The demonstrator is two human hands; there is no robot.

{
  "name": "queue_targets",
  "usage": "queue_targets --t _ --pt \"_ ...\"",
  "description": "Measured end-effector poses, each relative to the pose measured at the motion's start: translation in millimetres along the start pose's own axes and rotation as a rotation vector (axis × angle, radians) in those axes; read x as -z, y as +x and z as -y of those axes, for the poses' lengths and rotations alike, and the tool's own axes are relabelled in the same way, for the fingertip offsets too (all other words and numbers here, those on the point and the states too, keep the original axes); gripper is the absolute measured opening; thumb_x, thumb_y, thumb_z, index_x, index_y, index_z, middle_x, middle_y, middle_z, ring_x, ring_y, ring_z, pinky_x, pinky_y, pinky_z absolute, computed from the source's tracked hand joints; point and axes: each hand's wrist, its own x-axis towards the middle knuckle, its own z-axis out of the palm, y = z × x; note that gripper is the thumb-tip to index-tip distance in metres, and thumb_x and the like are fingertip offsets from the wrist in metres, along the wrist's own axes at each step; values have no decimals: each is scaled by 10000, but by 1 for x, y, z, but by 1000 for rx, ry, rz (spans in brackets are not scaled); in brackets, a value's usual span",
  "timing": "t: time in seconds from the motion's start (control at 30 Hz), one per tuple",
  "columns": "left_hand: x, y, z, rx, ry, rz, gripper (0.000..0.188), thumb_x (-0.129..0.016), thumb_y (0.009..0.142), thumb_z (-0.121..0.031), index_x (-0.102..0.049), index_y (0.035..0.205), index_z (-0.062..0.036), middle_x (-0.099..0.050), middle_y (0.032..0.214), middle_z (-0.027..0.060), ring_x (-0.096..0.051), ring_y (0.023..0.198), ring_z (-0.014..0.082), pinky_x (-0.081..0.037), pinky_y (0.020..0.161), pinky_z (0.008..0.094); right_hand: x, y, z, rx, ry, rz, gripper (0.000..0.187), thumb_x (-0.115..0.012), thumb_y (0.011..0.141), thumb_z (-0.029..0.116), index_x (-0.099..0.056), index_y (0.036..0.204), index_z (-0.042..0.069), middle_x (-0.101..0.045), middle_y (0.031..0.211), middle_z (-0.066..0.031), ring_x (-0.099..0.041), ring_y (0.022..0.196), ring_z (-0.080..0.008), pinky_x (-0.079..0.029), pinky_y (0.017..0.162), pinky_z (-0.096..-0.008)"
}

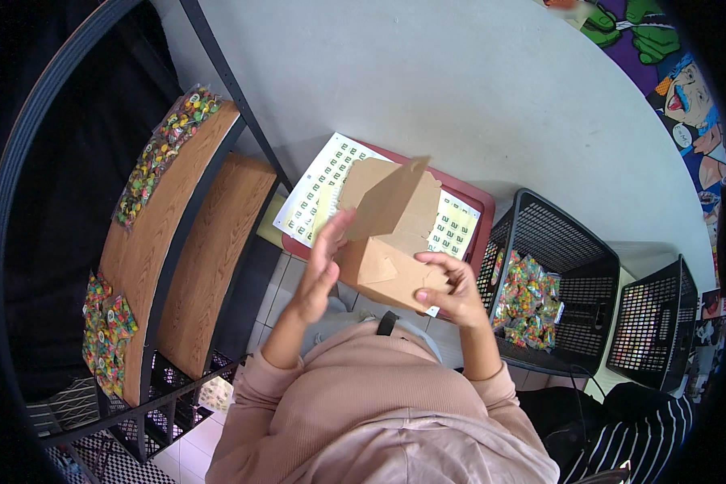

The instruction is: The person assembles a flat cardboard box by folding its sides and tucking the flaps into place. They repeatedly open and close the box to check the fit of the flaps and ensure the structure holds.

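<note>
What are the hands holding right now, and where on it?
A brown cardboard box: left hand flat against its left side, right hand gripping its lower right corner.

loose dusty-pink sweatshirt with long ribbed-cuff sleeves pushed up the forearms; both hands bare.

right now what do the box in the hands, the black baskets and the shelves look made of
Box: brown kraft cardboard, matte, with creased fold lines. Black basket: probably moulded plastic, judging by its even grid walls. Shelves: wood-grain boards, perhaps laminate, on a dark metal-looking frame.
</note>
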Motion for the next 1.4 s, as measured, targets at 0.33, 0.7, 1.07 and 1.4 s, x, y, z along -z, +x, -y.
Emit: queue_targets --t 0.33,0.7,1.07,1.4 --pt "-26 -35 38 113 138 105 458 -256 862 -236 -336 1216 44 -399 1212 175 -364 1146 258 -254 965 327 -19 -28 -32 -302 83 42 316 -607 767 99 -483 1038 -6 -561 912 -48 -521 825 -97 -413 723 -220" --pt "-33 -37 33 134 43 155 369 -278 860 -212 -426 1087 38 -398 1196 200 -365 1132 267 -258 959 346 -25 -49 -60 -117 -25 -153 165 -494 854 164 -466 748 40 -493 728 13 -432 649 -36 -347 545 -189" --pt "-35 -54 17 20 574 -282 92 -579 719 -47 -493 725 -16 -395 713 53 -354 646 142 -314 592 258 -35 -48 -52 -54 -256 -313 126 -504 835 110 -489 759 11 -500 621 -18 -433 507 -43 -348 436 -195" --pt "-27 -69 21 528 7 -291 72 -606 760 -74 -594 756 -3 -413 572 -74 -336 533 4 -266 476 159 -47 -40 -61 119 -326 -244 115 -549 790 80 -497 742 -11 -517 702 -85 -521 601 -142 -414 532 -241"
